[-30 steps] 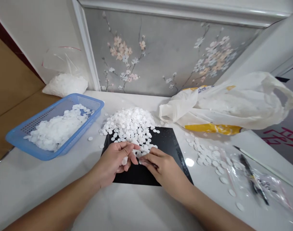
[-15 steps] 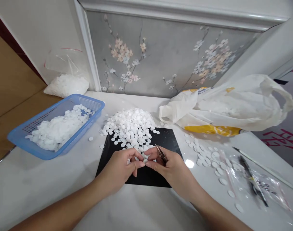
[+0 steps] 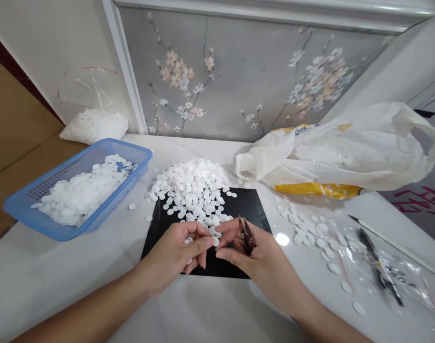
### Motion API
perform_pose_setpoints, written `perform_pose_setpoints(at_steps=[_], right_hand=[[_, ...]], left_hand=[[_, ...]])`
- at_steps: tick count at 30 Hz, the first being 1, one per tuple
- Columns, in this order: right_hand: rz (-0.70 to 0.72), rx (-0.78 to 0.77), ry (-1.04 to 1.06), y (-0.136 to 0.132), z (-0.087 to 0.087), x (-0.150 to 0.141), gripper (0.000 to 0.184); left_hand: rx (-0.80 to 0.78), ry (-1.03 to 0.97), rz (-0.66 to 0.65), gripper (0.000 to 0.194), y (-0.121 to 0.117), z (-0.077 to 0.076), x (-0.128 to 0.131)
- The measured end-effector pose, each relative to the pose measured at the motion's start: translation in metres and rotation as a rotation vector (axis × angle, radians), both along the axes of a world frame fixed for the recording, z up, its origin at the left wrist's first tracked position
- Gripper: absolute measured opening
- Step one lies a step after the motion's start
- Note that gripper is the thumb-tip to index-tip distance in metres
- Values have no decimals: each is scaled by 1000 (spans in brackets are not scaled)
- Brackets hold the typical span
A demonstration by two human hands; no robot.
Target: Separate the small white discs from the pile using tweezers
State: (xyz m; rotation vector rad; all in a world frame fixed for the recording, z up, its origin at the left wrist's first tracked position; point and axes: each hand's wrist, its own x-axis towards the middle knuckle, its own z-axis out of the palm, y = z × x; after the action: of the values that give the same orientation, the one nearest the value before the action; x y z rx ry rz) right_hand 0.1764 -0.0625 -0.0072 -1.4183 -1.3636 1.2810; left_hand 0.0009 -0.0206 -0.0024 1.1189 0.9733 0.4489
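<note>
My right hand dropped its thumb away; my left hand pinches white disc, right clasps pronged metal tool.

Hands: two
Pointed tool: one
White discs: beyond counting
Black sheet: one
Blue basket: one

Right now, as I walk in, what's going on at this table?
A person is handling small white discs over a black sheet. The left hand pinches one white disc at its fingertips, with more discs tucked in its fingers. The right hand holds a dark metal tool, its thumb and forefinger spread close to that disc. Just beyond, a heap of discs partly covers the sheet, and a blue basket to the left holds more.
</note>
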Motion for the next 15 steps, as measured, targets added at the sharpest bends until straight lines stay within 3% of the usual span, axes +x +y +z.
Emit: perform_pose_setpoints(at_steps=[4,15], right_hand=[[7,30,-60,-1,1,-1,7],[-22,202,-176,-5,6,-5,11]], left_hand=[[18,-25,-22,24,0,1,0],[30,-57,-68,27,0,2,-2]])
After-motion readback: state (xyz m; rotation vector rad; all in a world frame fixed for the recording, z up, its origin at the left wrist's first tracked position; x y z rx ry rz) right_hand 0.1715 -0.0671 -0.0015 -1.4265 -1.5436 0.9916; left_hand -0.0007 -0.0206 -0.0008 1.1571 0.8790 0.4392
